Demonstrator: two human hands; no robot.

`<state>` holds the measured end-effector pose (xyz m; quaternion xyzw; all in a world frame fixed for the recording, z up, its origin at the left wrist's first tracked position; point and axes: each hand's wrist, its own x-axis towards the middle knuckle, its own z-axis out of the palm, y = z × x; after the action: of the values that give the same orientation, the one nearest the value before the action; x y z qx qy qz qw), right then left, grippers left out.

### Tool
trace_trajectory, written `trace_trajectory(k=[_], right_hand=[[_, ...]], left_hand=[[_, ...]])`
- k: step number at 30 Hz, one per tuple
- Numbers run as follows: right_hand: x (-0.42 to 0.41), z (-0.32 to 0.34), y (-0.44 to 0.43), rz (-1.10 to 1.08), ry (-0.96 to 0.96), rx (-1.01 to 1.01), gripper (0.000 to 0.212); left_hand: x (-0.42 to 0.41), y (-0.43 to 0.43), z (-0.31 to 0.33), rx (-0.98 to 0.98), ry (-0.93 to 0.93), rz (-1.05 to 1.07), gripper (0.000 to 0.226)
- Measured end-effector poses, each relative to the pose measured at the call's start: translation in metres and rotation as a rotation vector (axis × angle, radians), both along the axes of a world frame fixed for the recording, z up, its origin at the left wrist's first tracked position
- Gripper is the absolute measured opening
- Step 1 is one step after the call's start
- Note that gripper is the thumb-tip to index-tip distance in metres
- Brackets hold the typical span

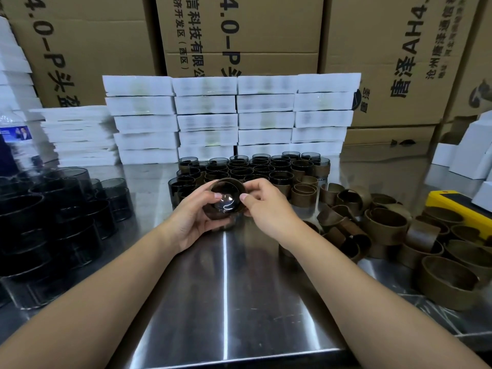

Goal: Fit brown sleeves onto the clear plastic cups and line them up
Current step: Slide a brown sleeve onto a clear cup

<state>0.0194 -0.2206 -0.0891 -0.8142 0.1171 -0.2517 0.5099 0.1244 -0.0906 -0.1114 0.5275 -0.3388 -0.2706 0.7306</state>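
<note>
A clear, dark-tinted plastic cup [226, 201] with a brown sleeve around it is held between both hands above the steel table, its mouth tilted toward me. My left hand [193, 218] cups it from the left, thumb on the rim. My right hand [269, 206] pinches its right side with thumb and fingers. Just behind stand rows of sleeved cups [255, 169]. Bare cups [58, 209] are stacked at the left. Loose brown sleeves [394, 230] lie heaped at the right.
Stacks of white flat boxes [229, 118] line the back, with cardboard cartons [239, 33] behind them. A water bottle [16, 139] stands at the far left. A yellow device [460, 206] and small white boxes [468, 155] sit at the right. The steel table [226, 302] reaches to me.
</note>
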Motion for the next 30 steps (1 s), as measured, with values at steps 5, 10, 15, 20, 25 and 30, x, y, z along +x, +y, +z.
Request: trace_trajectory(k=[5, 10, 15, 20, 25, 30], right_hand=[[0.0, 0.0, -0.001, 0.026, 0.002, 0.028, 0.008], [-0.001, 0.001, -0.001, 0.019, -0.014, 0.021, 0.008], [-0.007, 0.006, -0.001, 0.029, -0.089, 0.082, 0.011], [-0.009, 0.008, 0.003, 0.001, -0.023, 0.034, 0.043], [-0.011, 0.01, 0.002, -0.068, 0.047, -0.043, 0.052], [-0.009, 0.011, 0.002, -0.043, 0.068, -0.038, 0.068]], left_hand=[[0.002, 0.001, 0.001, 0.001, -0.005, 0.023, 0.034], [0.002, 0.001, 0.001, -0.012, 0.015, 0.035, 0.033], [-0.002, 0.001, 0.004, -0.057, 0.161, 0.019, 0.025], [-0.011, -0.001, 0.008, -0.088, 0.185, -0.049, 0.039], [-0.019, -0.005, 0.012, -0.061, 0.218, -0.05, 0.056], [-0.026, -0.014, 0.016, -0.134, 0.261, -0.05, 0.051]])
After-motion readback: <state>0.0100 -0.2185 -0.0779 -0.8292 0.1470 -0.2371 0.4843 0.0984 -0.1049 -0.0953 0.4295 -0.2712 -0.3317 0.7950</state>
